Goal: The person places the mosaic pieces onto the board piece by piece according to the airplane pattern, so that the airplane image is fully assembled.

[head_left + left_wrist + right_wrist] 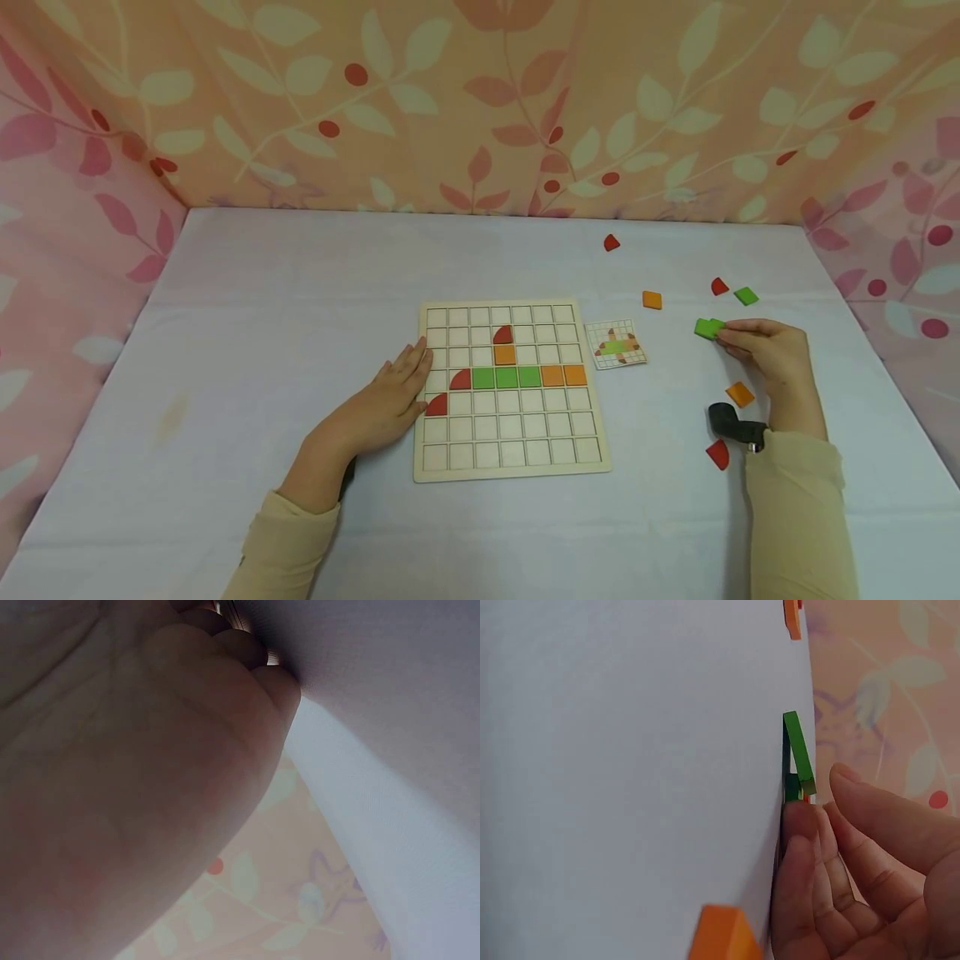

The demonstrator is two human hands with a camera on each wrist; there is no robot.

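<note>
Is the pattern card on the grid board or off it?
Off. The head view shows the pattern card lying on the white cloth, to the right of the grid board.

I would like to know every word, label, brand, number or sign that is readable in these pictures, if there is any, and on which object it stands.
None can be read.
Board: grid lines, no lettering visible.
Tiles: plain colours, no marks visible.
Card: a small grid with coloured shapes; any fine print would be too small to read.
Black device: too small to tell.
</note>
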